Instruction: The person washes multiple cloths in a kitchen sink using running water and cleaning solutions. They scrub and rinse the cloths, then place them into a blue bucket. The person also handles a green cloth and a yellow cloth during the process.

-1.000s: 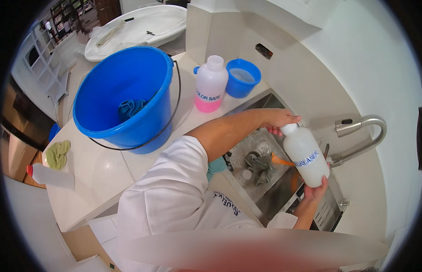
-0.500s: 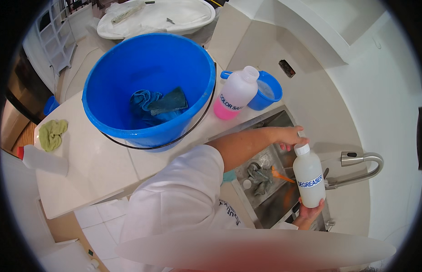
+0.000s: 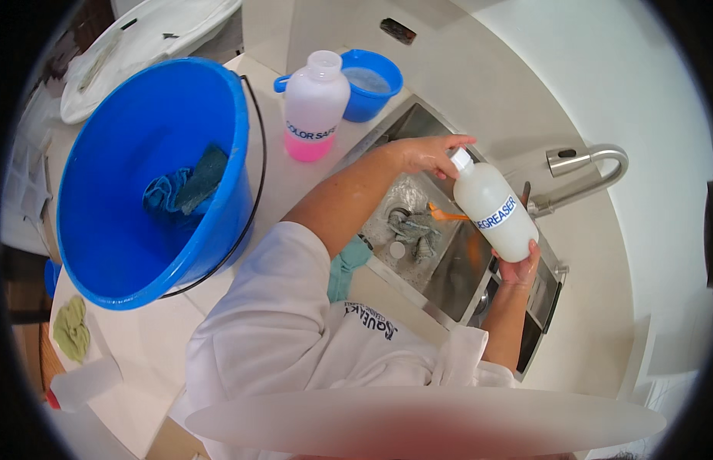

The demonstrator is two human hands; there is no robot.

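My right hand (image 3: 517,268) holds a translucent white plastic bottle (image 3: 491,218) from below, its fingers around the base. The bottle carries a blue-lettered label and tilts to the left above the sink (image 3: 448,280). At the bottle's top, my left hand (image 3: 432,157) is closed at the white cap (image 3: 461,159), with one finger stretched out over it. Below the hands, a grey wet cloth (image 3: 416,234) lies in the sink beside an orange-handled tool (image 3: 447,215), whose far end is hidden by the bottle.
Left of me stands a large blue bucket (image 3: 88,192) with cloths inside. Behind the sink are an uncapped bottle of pink liquid (image 3: 310,115) and a small blue pail (image 3: 364,107). A curved tap (image 3: 602,157) rises at right. A green cloth (image 3: 71,330) and white bottle (image 3: 88,381) lie at far left.
The view has turned, shifting the bucket and counter leftward in the picture. The held bottle has gone from nearly upright to tilted left, with both hands still at it.
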